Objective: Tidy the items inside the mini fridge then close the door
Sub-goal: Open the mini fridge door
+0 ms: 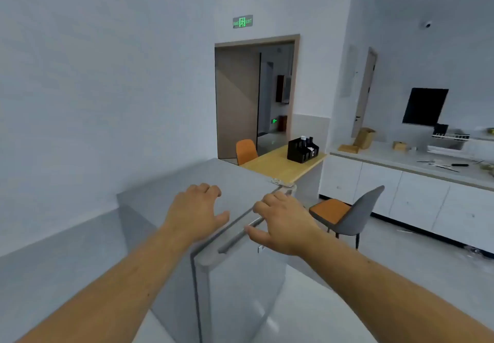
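Observation:
A grey mini fridge (160, 198) stands below me against the left wall. Its door (240, 284) faces right and looks nearly flush with the body, so nothing inside shows. My left hand (196, 210) lies flat on the fridge's top near the front edge, fingers spread and holding nothing. My right hand (283, 222) rests over the door's top edge, fingers curled on the recessed handle strip (238, 238).
Right of the fridge stands a grey chair with an orange seat (344, 217). Behind it is a wooden table (280, 166) with a black organiser (302, 150) and an orange chair (246, 151). White cabinets and a counter (401, 182) run along the right. An open doorway (254, 97) lies ahead.

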Tool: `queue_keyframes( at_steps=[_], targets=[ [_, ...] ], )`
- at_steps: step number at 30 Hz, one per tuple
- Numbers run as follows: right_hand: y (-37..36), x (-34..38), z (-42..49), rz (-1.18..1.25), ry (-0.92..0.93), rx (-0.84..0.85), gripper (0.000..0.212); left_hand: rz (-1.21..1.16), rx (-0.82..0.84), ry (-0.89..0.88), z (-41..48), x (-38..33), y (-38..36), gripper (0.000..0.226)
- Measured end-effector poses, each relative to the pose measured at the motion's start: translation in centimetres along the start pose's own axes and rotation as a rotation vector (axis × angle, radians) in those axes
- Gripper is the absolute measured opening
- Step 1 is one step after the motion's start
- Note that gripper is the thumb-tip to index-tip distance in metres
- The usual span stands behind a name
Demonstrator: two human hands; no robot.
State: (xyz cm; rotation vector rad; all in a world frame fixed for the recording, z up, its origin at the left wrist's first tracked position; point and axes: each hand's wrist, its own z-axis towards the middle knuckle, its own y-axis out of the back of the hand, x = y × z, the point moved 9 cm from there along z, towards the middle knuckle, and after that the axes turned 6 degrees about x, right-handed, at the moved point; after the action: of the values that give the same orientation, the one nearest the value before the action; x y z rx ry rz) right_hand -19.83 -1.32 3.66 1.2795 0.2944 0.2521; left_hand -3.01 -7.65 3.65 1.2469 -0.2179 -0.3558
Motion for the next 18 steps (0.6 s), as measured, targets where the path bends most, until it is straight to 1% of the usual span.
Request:
queue_keyframes(
  at_steps=[4,6,10,14,16,18],
  targets=[
    [-3.8,3.3,1.0,-0.017,0.079,0.066,0.065,-0.018,0.069,0.027,-0.1,2.1,-3.0,0.066],
    [-5.0,4.2,1.3,0.004,0.111,0.034,0.061,-0.035,0.104,0.023,0.0,2.5,-4.7,0.066],
    [-6.0,4.3,2.0,0.142,0.082,-0.052,0.047,-0.159,0.152,0.006,0.8,2.8,-7.3,0.057],
    [-7.4,4.2,1.8,0.206,0.101,-0.065,0.034,-0.243,0.141,-0.016,2.4,1.8,-8.1,0.054],
    [-7.7,4.0,1.6,0.261,0.096,-0.074,0.032,-0.237,0.139,-0.039,3.1,1.0,-8.2,0.053],
    [-7.7,3.6,1.6,0.286,0.058,-0.055,0.036,-0.226,0.14,-0.052,3.6,0.4,-8.5,0.051]
  ],
)
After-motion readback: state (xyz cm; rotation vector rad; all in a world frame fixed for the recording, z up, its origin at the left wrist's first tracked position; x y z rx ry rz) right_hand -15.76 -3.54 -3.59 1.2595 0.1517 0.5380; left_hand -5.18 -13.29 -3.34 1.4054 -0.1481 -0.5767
